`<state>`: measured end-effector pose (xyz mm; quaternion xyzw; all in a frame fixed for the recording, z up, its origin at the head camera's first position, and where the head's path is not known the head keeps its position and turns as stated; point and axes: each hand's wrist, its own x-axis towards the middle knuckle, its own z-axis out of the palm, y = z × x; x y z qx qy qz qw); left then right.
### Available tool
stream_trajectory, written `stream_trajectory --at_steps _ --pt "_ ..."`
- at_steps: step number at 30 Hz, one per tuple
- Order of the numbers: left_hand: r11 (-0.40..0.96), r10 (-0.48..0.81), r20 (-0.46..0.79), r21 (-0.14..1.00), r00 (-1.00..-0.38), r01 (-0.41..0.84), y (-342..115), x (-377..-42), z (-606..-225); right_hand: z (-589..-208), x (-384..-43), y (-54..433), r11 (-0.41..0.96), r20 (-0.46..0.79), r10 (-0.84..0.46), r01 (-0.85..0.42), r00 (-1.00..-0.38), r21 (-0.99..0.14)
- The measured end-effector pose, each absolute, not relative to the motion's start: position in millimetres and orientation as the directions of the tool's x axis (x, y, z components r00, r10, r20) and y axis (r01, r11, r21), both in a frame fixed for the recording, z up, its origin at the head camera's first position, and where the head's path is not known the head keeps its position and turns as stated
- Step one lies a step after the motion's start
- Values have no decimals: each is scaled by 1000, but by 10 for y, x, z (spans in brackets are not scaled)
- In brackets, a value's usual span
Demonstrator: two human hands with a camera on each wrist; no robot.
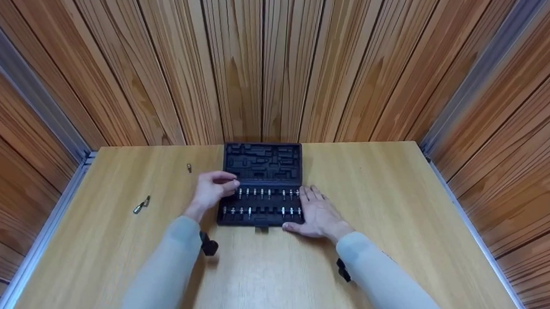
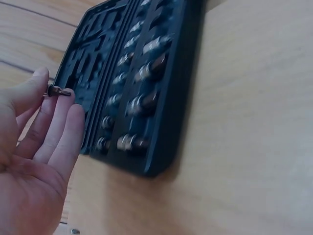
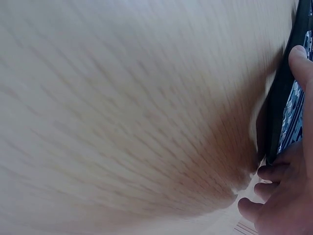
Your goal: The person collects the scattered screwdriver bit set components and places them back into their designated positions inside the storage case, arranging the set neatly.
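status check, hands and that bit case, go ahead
Left hand pinches a small bit beside the open case. Right hand flat, steadying the case's right edge. Loose bits on the table, nothing blocking.

Case: your open black bit case (image 1: 261,184) lies mid-table (image 1: 395,219).
Left hand (image 1: 212,189): at the case's left edge.
Right hand (image 1: 318,214): flat against its right edge.
Loose bits (image 1: 141,205): left of the case.

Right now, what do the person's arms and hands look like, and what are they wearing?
Both arms wear long, snug, pale grey-blue sleeves ending at the wrists. The left hand and right hand are bare: no gloves or rings visible. A small black camera unit is strapped under each forearm, the left unit and the right unit. No cables show.
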<state>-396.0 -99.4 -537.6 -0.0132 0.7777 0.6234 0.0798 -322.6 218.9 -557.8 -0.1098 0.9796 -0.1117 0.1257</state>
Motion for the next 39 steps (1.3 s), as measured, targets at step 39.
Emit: stream_trajectory --at_steps 39 --pt "340 65 -263 913 -963 -226 -134 -3846 -5442 -5571 -3241 2203 948 -214 -252 -196 -944 -249"
